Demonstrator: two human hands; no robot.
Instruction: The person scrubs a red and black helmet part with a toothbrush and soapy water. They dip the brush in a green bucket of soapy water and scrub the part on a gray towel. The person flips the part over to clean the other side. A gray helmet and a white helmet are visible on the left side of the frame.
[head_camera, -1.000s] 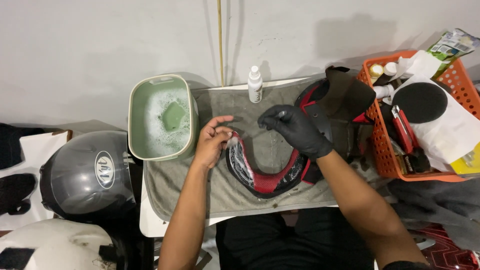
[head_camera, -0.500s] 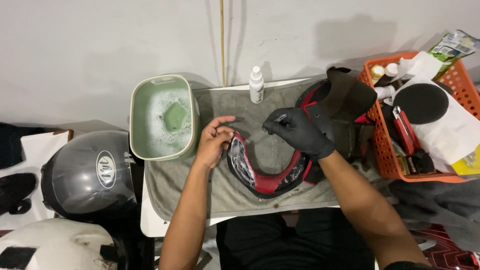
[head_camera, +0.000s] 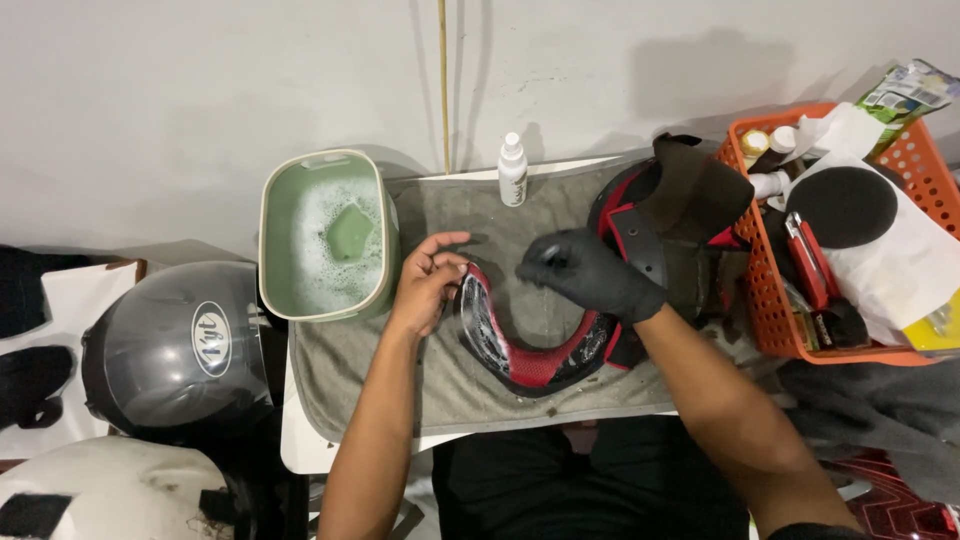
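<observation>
On the grey towel (head_camera: 450, 400) spread over the surface, midway between both forearms, lies a curved red-and-black helmet pad (head_camera: 530, 368). Forms a U: bend toward the person, open mouth toward the wall, long axis running left to right across the towel. Left arm of the U tilts up slightly where held; right arm slips under the gloved wrist.

Left hand (head_camera: 425, 285), bare, pinches the pad's left tip, with the index finger stretched out above it. Right hand (head_camera: 590, 272), in a black glove, hovers just above the gap of the U with fingers bunched together; cannot tell whether on some small tool, being blurred there.

Looks like hand-cleaning of the pad, at the point of working its inner face. Next calls for a steady pinch on the left tip and a light pass along the curve, not across it.

Just left of the towel stands a green basin (head_camera: 290, 300) of sudsy water with a sponge (head_camera: 350, 232) in it. Beyond the pad, a white spray bottle (head_camera: 512, 170); to its right, a black-and-red helmet liner (head_camera: 690, 200) against an orange basket (head_camera: 760, 320). Far left, a grey helmet (head_camera: 170, 350).
</observation>
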